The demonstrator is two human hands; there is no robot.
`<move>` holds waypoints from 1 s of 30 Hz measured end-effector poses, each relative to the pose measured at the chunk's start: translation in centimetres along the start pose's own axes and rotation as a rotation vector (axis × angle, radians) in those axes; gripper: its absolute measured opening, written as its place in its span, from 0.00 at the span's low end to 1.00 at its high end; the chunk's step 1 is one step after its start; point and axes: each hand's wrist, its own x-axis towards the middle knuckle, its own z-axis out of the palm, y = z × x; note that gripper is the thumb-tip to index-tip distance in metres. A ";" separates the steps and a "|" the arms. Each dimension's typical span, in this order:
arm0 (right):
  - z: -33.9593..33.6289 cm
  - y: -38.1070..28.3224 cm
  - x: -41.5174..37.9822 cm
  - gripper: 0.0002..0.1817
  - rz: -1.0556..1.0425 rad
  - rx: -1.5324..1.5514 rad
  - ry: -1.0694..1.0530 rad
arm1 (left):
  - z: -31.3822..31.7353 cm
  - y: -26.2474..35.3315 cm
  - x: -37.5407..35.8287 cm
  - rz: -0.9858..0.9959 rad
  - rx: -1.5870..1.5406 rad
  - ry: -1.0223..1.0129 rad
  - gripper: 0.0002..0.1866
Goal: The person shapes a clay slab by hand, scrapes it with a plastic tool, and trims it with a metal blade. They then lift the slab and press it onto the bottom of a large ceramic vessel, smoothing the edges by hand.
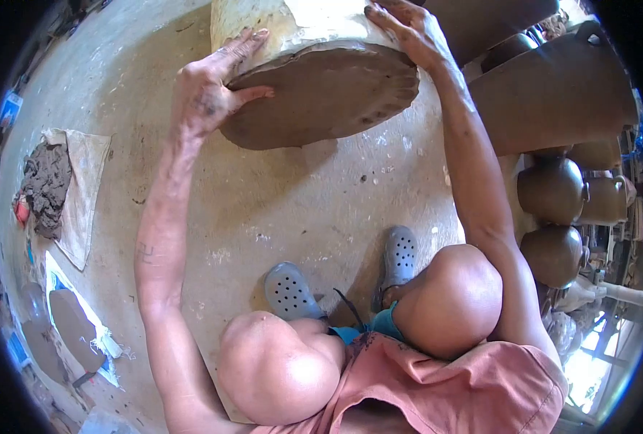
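Note:
A wide pale cylinder (314, 22), stained with clay, is tilted in front of me at the top of the view. Its upper part runs out of frame. A round brown wet-clay slab (321, 94) covers the end facing me, with finger marks pressed along its right edge. My left hand (209, 90) grips the left side, fingers on the pale wall and thumb stretched over the clay face. On the opposite side, my right hand (415, 32) is wrapped against the wall near the rim, its thumb side partly hidden.
Lumpy dark clay (46, 184) lies on a cloth (86, 195) at left, with a flat clay piece (75, 329) below it. Large brown clay vessels (553, 94) and several round pots (550, 189) stand along the right. My feet in grey clogs (290, 289) rest on the floor.

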 end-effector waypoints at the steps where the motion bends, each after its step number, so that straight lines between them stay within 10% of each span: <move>1: 0.0 0.2 0.3 0.33 -0.040 0.002 -0.012 | -0.3 0.1 0.5 -0.006 -0.016 -0.029 0.50; 4: -1.3 2.7 0.9 0.36 0.016 0.268 -0.195 | -0.3 0.3 0.8 0.019 -0.008 0.025 0.50; 9: -1.6 12.3 -4.4 0.37 -0.132 0.273 0.080 | -0.4 -0.1 -3.3 -0.053 -0.252 -0.073 0.61; 14: 3.9 18.3 -11.7 0.44 0.073 0.195 0.103 | 3.5 -0.1 -9.5 -0.637 -0.784 -0.081 0.77; 17: 5.7 18.5 -10.7 0.52 0.113 0.342 0.100 | 4.6 0.2 -9.7 -0.661 -0.760 -0.039 0.78; 30: 6.3 23.1 -8.9 0.50 0.045 0.371 0.137 | 6.7 -3.3 -13.2 -0.691 -0.655 -0.037 0.53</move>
